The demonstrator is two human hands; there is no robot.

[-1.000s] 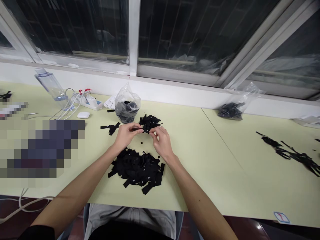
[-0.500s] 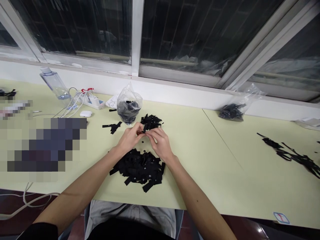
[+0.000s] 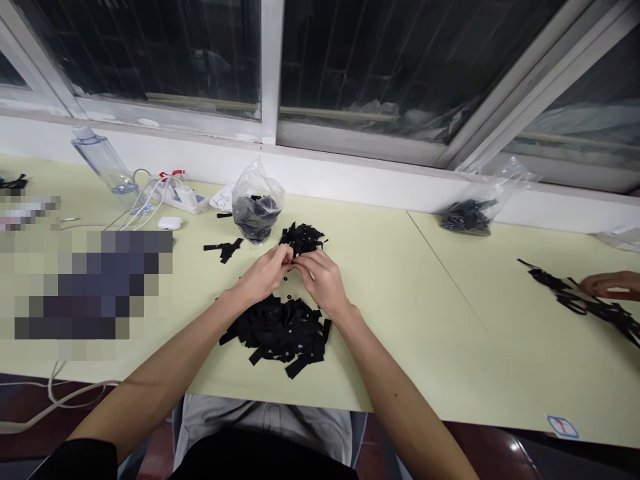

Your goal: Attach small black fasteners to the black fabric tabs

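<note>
My left hand [image 3: 270, 270] and my right hand [image 3: 321, 275] meet at the fingertips over the table, both pinched on a small black piece that is mostly hidden by the fingers. Just beyond them lies a small pile of black strips [image 3: 303, 237]. Nearer to me spreads a larger heap of black fabric pieces [image 3: 280, 333], some with small white marks. Two tiny black rings [image 3: 285, 279] rest between the hands and that heap. Left of the small pile are a few loose black strips [image 3: 227, 250].
A clear bag of black pieces [image 3: 257, 213] stands behind my hands, another bag [image 3: 467, 217] farther right. At left are a bottle [image 3: 107, 163], power strip [image 3: 183, 199] and white case [image 3: 170, 223]. Another person's hand [image 3: 613, 285] is over black straps [image 3: 565, 293] at right.
Another person's hand has come in at the right edge over the black straps. My fingertips have closed further around the small black piece, which now shows less.
</note>
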